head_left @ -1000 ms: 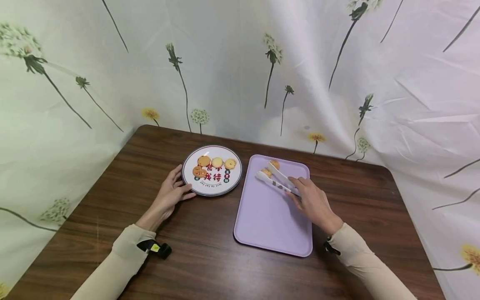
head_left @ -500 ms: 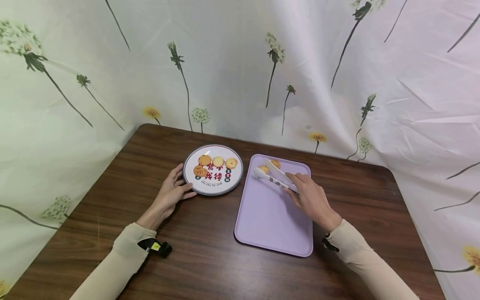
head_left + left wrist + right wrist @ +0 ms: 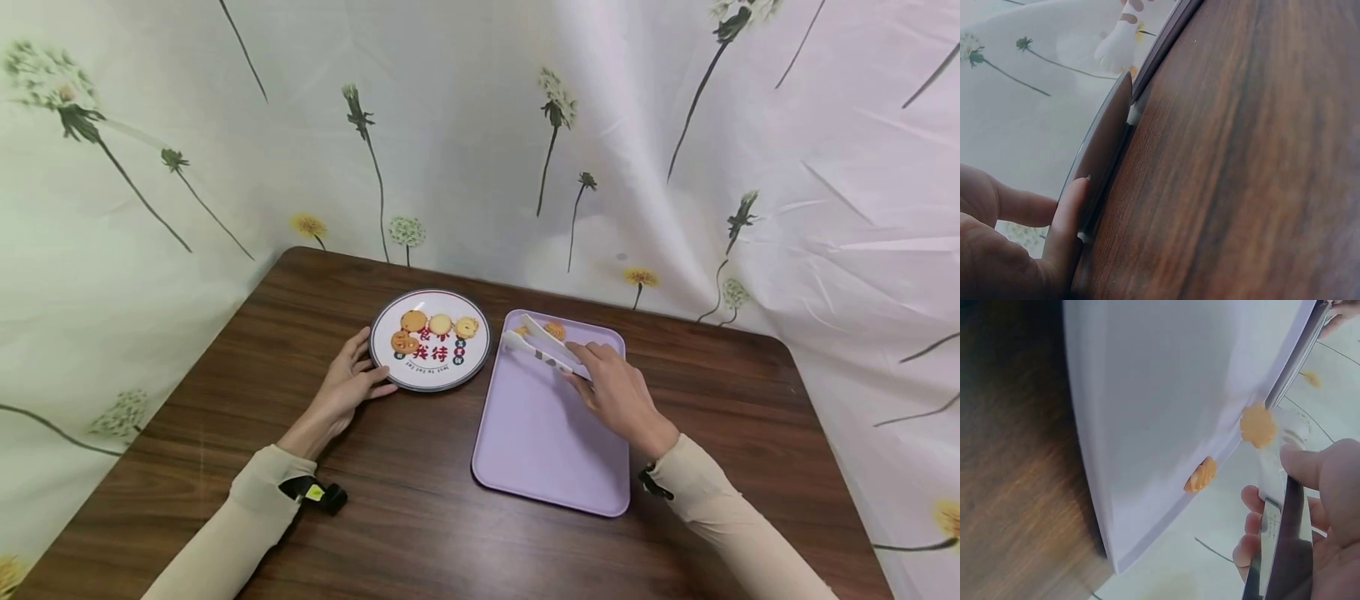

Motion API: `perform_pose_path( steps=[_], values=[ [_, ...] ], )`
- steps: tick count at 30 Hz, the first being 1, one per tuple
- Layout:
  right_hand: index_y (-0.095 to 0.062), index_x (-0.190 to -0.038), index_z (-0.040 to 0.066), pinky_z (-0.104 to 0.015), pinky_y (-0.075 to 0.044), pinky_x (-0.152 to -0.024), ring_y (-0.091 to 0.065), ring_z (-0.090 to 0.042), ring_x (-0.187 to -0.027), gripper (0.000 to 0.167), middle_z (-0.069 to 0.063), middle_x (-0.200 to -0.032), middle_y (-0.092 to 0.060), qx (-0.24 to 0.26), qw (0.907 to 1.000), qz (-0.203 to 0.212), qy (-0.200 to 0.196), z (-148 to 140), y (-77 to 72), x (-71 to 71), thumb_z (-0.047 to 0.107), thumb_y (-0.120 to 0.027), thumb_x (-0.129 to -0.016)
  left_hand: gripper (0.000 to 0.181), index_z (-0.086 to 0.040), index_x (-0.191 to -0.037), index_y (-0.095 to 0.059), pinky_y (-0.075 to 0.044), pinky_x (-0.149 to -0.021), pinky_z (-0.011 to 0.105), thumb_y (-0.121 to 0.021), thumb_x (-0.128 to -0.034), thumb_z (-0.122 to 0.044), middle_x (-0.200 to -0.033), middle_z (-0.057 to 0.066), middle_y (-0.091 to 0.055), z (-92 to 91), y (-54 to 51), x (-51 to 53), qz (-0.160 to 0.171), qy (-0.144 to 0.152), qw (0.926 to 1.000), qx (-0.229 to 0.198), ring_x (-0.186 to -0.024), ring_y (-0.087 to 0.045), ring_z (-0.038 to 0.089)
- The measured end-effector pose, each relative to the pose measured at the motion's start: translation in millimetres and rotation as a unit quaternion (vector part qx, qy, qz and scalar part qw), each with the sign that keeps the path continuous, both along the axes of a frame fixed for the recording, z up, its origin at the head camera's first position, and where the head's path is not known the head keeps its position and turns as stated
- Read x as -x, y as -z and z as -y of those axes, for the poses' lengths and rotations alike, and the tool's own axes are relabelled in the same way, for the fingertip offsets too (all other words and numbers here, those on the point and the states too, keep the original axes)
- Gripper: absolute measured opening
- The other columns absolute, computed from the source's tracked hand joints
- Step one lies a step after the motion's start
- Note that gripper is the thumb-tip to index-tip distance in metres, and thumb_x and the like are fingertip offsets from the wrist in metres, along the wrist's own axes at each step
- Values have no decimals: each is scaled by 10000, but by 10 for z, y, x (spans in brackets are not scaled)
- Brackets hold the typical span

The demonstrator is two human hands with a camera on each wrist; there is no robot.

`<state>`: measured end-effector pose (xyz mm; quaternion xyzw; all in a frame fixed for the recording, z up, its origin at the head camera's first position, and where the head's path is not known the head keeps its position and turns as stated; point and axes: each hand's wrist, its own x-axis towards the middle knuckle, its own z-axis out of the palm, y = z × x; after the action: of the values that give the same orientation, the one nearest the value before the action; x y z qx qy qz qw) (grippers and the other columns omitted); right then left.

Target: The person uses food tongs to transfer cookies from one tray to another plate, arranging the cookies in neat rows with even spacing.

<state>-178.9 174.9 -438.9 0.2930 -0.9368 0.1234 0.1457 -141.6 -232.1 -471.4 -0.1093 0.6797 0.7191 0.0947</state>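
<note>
My left hand (image 3: 347,387) holds the left rim of a round white plate (image 3: 431,375) with red characters. Its thumb and fingers meet the plate's edge, one against the underside in the left wrist view. Several cookies (image 3: 440,325) lie on the plate. Over the purple tray (image 3: 551,450), my right hand (image 3: 618,396) grips white tongs (image 3: 540,353) with dark spots. A flower-shaped cookie (image 3: 1259,425) sits between the tong tips, partly hidden by them in the head view. A swirled cookie (image 3: 555,330) rests on the tray near its far edge.
Plate and tray stand side by side on a dark wooden table (image 3: 375,517), with a narrow gap between them. Behind the table hangs a pale curtain (image 3: 465,150) printed with dandelions.
The tongs have moved left and slightly away from me, carrying the flower-shaped cookie toward the tray's far left corner. My left hand keeps its place at the plate.
</note>
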Motion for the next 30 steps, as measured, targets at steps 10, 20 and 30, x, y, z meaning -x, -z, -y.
perform_pose_path(
  steps=[10,20,30],
  values=[
    [-662,-1374,95,-445,-588,-588,-620,-247,-831,465,-77,-1012,-702,101,9999,-66,45,19,11,-4,250,-778,-951,855,-188,-1696,39,-664,-916,235,-456,-1053,80,-1763,147,-22,0,-2,3,10,-21,10000,10,-1472,-359,395],
    [-657,-1380,104,-447,-608,-673,-661,-275,-946,464,-84,-1087,-731,273,9994,-116,-176,284,-49,50,269,-766,-960,859,-189,-1697,35,-664,-920,241,-458,-1048,84,-1764,141,-13,-6,3,7,25,-62,10000,-45,-1498,-325,396],
    [-647,-1382,131,-442,-642,-668,-632,-219,-971,437,-48,-1090,-707,388,9978,40,-533,626,-46,104,282,-738,-983,847,-180,-1696,39,-664,-904,226,-446,-1053,84,-1761,153,-28,-8,-14,-12,33,-31,10000,-8,-1480,-355,401]
  ],
)
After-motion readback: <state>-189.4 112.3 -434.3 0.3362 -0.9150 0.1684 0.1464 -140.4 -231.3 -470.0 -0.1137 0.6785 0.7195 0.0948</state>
